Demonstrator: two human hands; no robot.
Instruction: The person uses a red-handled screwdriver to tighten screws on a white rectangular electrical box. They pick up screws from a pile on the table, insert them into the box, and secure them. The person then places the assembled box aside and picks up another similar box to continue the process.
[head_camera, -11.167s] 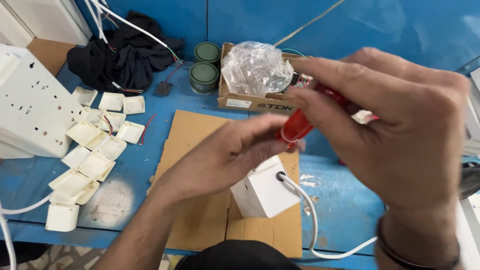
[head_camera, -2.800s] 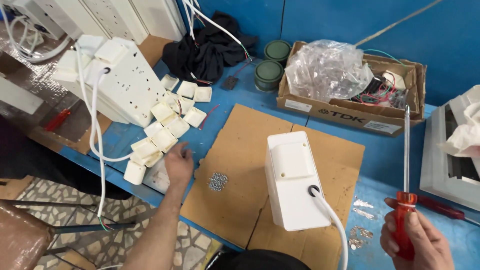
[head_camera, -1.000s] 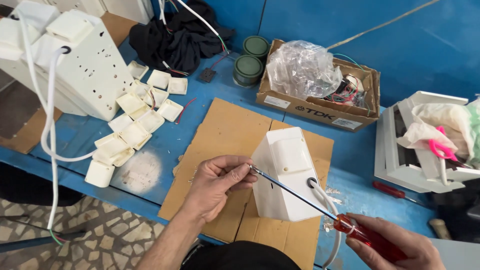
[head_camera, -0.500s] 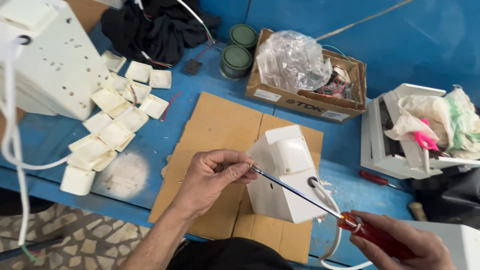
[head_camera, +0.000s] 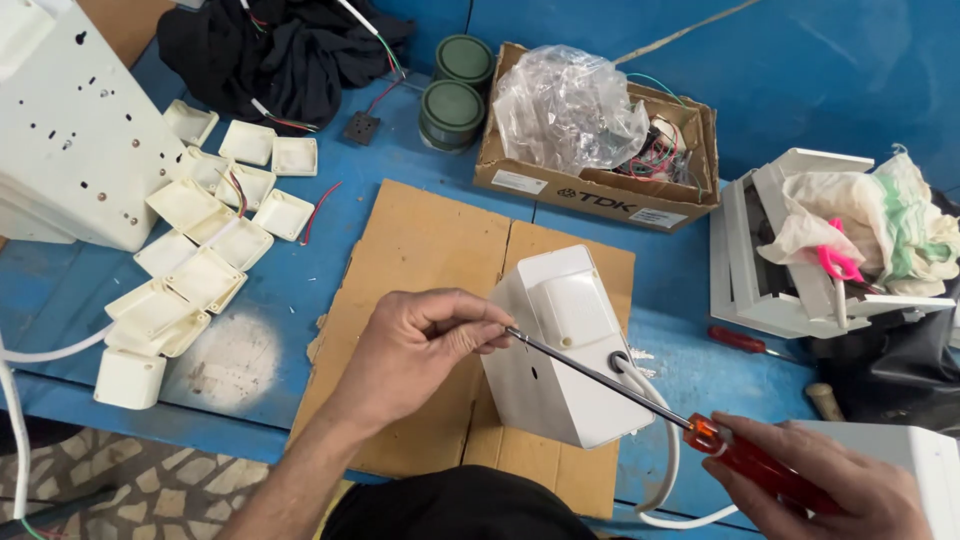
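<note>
**Ana:** Head view first: what are the hands doing?

**Ben:** The right hand (head_camera: 830, 480), at about five o'clock, is closed around the red handle of a long screwdriver (head_camera: 640, 398). The shaft runs up toward ten o'clock, over the white plastic box (head_camera: 560, 350). The left hand (head_camera: 420, 345) is pinched at the tip; its fingertips (head_camera: 490, 330) hold the metal end steady against the box's left upper edge. Whether a screw sits between them is too small to tell.

**Ana:** And the box itself?

**Ben:** Centre of frame, on a sheet of cardboard (head_camera: 420, 240) laid on the blue table (head_camera: 380, 160). A white cable (head_camera: 665, 450) leaves a round hole on its top face and loops toward six o'clock.

**Ana:** What could go wrong?

**Ben:** I'd judge a slip likeliest. The shaft is long and held at a shallow slant, so a push from the right hand could skid the tip off and into the left fingertips. The box lies unclamped, so it could slide on the cardboard. The cable lies right under the shaft and could snag it.

**Ana:** Anything else nearby?

**Ben:** Loose white covers (head_camera: 200, 250) at nine o'clock, a cardboard carton (head_camera: 600, 190) at twelve, and a second small screwdriver (head_camera: 745, 342) at three.
</note>
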